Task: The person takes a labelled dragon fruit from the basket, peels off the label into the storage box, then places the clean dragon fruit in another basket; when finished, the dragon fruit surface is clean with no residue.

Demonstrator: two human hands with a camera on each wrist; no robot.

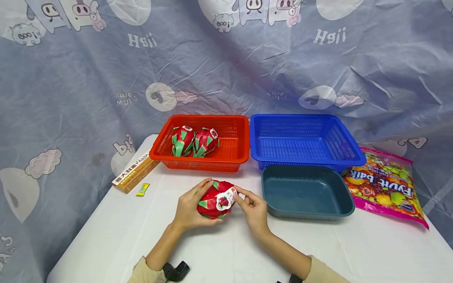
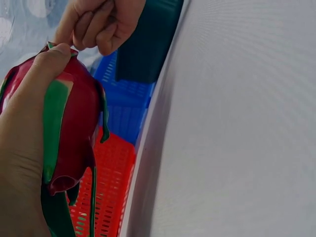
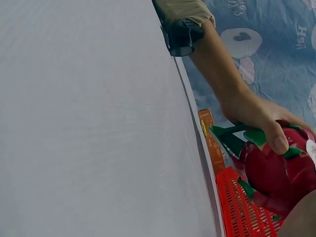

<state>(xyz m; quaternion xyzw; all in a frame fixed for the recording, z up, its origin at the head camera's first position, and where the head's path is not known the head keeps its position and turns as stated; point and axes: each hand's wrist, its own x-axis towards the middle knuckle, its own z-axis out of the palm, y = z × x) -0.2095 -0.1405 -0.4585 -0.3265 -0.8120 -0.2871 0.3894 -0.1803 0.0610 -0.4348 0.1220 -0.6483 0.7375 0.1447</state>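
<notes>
My left hand (image 1: 189, 208) grips a red dragon fruit (image 1: 209, 204) with green scales, held over the white table in front of the red basket. Its thumb lies along one side and its fingers wrap the other, also seen in the right wrist view. A white sticker (image 1: 223, 200) with a fruit picture sits on the end facing right. At that sticker's edge my right hand (image 1: 255, 210) pinches with thumb and index finger, the other fingers curled in. From the left wrist view, the right hand (image 2: 106, 24) meets the tip of the dragon fruit (image 2: 74, 123) beside the left thumb.
Two more dragon fruits (image 1: 205, 142) lie in the red basket (image 1: 226, 164). A blue basket (image 1: 308, 159) adjoins it, with a dark teal tub (image 1: 308, 213) in front. A bag of candy (image 1: 385, 184) lies at right; a pasta box (image 1: 136, 173) and a small yellow packet (image 1: 143, 190) at left.
</notes>
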